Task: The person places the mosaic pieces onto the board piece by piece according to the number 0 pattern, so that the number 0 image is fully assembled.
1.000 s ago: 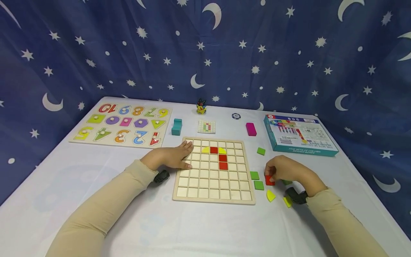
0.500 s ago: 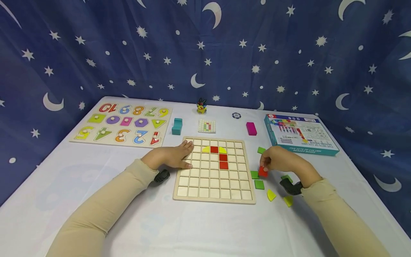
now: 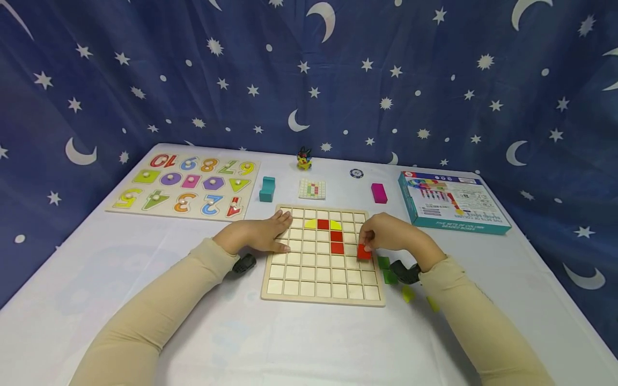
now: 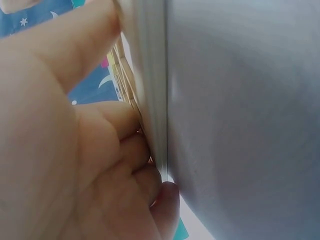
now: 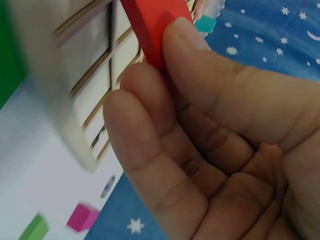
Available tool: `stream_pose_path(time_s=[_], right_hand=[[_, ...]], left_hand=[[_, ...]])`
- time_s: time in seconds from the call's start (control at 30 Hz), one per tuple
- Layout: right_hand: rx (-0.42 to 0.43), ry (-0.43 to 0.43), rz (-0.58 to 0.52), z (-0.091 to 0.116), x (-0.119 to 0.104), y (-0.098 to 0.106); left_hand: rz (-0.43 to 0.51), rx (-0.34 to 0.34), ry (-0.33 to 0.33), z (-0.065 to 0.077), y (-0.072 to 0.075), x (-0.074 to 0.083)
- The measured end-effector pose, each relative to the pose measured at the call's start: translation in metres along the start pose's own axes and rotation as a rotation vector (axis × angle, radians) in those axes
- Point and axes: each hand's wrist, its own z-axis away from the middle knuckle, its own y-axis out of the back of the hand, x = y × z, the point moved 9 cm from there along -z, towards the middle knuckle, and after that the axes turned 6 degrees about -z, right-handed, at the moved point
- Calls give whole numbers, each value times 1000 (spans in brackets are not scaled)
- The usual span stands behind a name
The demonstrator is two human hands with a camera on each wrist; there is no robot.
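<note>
A wooden grid board (image 3: 299,290) lies in the middle of the table in the head view. Its upper cells hold several red square tiles (image 3: 337,247) and two yellow quarter-round pieces (image 3: 311,223). My left hand (image 3: 253,235) rests on the board's left edge, fingers extended; the left wrist view shows the fingers against the rim (image 4: 152,75). Between thumb and fingers of my right hand (image 3: 392,234) a red square tile (image 5: 155,22) is pinched over the board's right columns. Green tiles (image 3: 384,262) and yellow pieces (image 3: 407,294) lie right of the board, partly covered by the right wrist.
A number-and-shape puzzle board (image 3: 181,185) lies at the far left. Behind the grid stand a teal block (image 3: 267,190), a small pattern card (image 3: 312,189), a figurine (image 3: 304,158), a round chip (image 3: 357,173) and a magenta block (image 3: 379,193). A teal box (image 3: 454,203) sits back right.
My right hand has lifted the red tile from the table right of the board and carried it left over the grid. The left hand stays at the board's edge.
</note>
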Motion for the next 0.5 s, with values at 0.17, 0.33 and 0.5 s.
stream_pose_path(time_s=[0.17, 0.33, 0.5], right_hand=[[-28, 55, -3, -12, -17, -7], [-40, 93, 27, -22, -30, -12], [-62, 85, 26, -29, -35, -21]], left_hand=[[-1, 2, 3, 0, 0, 0], [2, 2, 3, 0, 0, 0], [11, 1, 4, 1, 0, 0]])
